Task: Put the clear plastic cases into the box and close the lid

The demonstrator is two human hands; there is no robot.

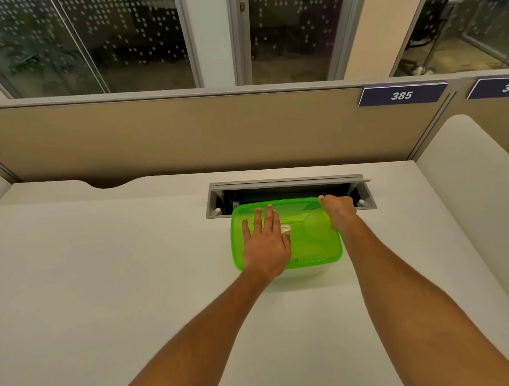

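A translucent green lid (311, 234) lies on top of a clear plastic box (303, 271) in the middle of the white desk. My left hand (266, 242) rests flat on the lid's left half with straight fingers. At the lid's far right corner my right hand (338, 212) has its fingers curled over the edge. Faint shapes show through the green lid, but I cannot tell what is inside the box.
Just behind the box an open grey cable tray (291, 191) is set into the white desk (104, 274). A beige partition (185, 134) closes off the back, with number plates 385 (401, 95) and 386. A white side panel (476, 163) stands at the right.
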